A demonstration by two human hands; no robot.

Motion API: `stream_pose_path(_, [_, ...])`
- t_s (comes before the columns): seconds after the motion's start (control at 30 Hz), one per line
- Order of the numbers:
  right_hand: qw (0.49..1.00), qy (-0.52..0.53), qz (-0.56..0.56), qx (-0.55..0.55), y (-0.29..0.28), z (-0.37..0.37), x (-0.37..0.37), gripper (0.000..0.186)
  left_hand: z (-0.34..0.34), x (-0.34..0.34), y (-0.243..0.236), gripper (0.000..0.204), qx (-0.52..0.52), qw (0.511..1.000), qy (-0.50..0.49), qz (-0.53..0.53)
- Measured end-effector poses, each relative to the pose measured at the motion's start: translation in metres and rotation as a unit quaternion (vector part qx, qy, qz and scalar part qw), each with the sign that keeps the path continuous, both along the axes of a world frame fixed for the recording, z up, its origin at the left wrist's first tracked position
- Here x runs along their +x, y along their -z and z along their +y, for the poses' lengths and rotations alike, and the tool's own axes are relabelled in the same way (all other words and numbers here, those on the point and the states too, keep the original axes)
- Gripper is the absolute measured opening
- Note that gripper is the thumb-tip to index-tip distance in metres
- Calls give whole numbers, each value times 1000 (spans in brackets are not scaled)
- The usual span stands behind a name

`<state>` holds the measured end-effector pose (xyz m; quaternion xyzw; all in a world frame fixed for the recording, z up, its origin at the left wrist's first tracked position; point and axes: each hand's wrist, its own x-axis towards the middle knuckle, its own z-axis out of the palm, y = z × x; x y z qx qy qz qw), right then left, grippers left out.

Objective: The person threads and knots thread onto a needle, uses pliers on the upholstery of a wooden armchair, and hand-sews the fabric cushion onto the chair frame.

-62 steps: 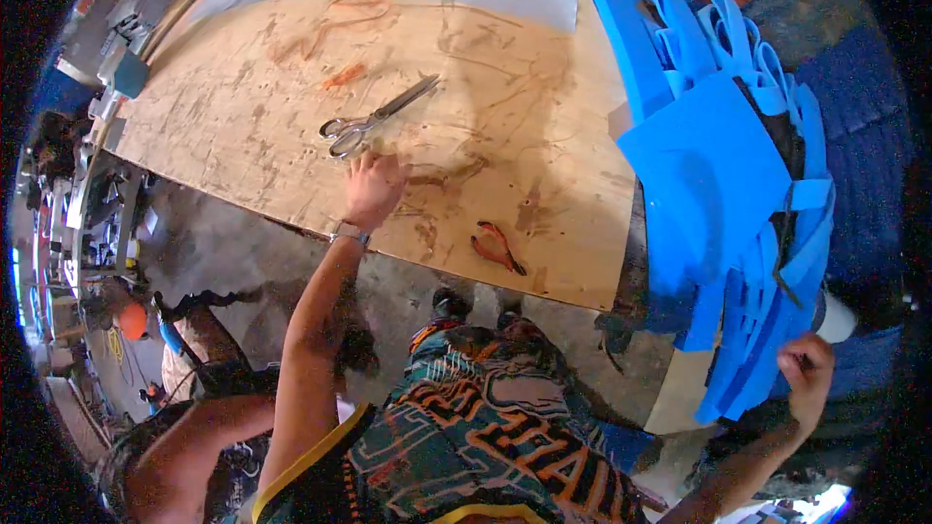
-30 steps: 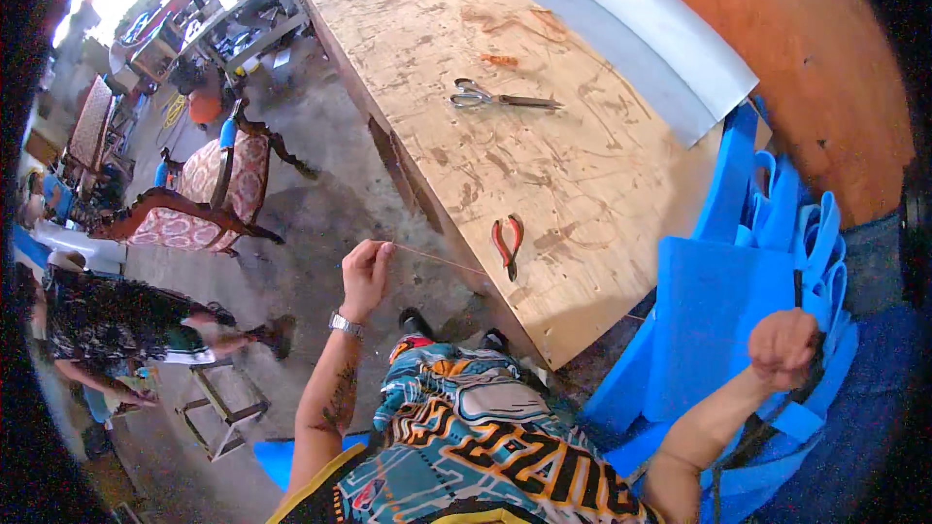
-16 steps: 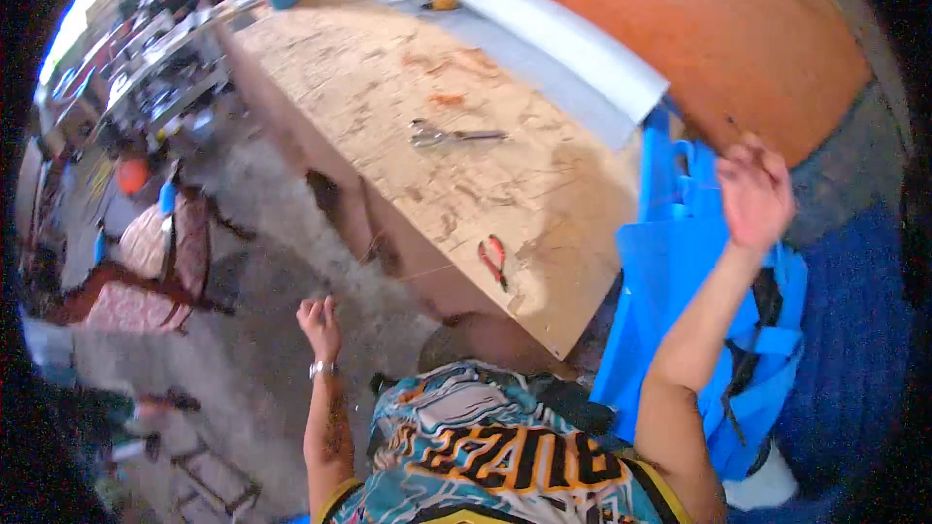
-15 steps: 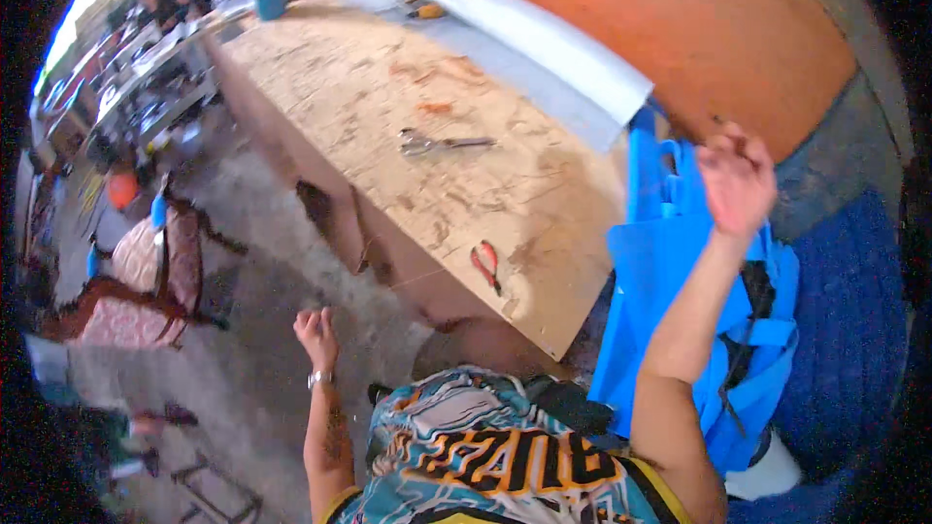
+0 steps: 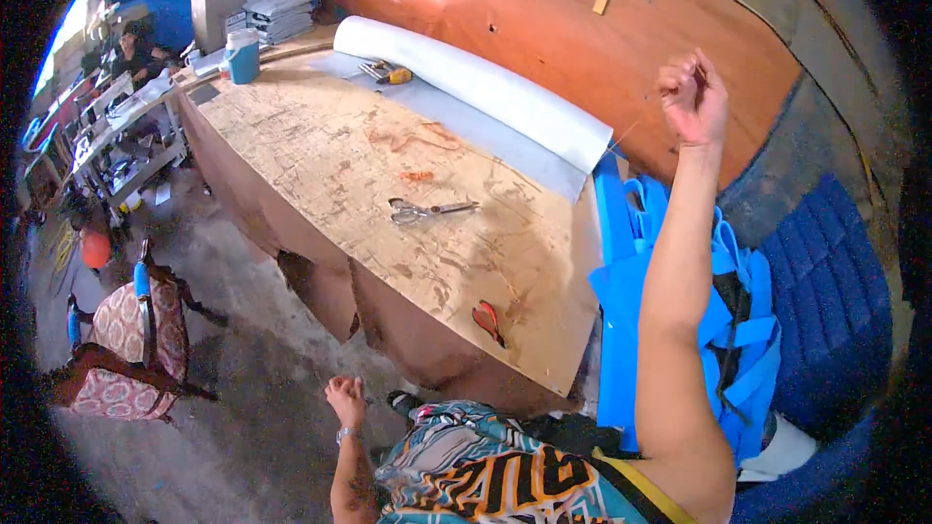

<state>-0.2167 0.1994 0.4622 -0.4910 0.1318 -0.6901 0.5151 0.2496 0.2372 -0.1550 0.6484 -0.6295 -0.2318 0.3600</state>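
Note:
My right hand (image 5: 694, 97) is raised at the right, past the blue bag-like bundle (image 5: 621, 301), its fingers curled in a pinch. A thin pale thread (image 5: 629, 133) slants down and left from near it, across the end of the white roll. My left hand (image 5: 347, 401), low and left of the table, has its fingers bent together; whatever they hold is too small to make out. On the table lie red-handled pliers (image 5: 488, 321), nearest my body, and metal scissors (image 5: 432, 211) farther in. Neither tool is touched.
The wooden worktable (image 5: 320, 146) has brown material hanging from its side. A white roll (image 5: 476, 82) lies along its far edge, near a yellow-handled tool (image 5: 393, 74) and a blue jug (image 5: 243, 58). Upholstered chairs (image 5: 131, 330) stand left. Behind is an orange sheet (image 5: 544, 19); a person (image 5: 136, 53) sits far left.
My right hand has risen and moved slightly left. My left hand has shifted down and a little right. The view has tilted, showing more of the room's far side.

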Motion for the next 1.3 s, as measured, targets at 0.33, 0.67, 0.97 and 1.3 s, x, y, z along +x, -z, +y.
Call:
stream_pose_path(0.33, [999, -15, -23, -41, 6, -136, -2, 27, -22, -7, 14, 22, 31, 996, -40, -69])
stream_pose_path(0.67, [983, -173, 14, -59, 17, -300, 69, 28, 16, -32, 29, 28, 198, 966, -101, -131])
stream_pose_path(0.97, [952, -69, 298, -23, 98, -273, 205, 16, -1, -24, -69, 33, -1, 980, -196, -36])
stream_pose_path(1.3, [784, -199, 501, -308, 142, -148, 339, 6, 2, 50, -416, 11, -340, 921, -191, -13])
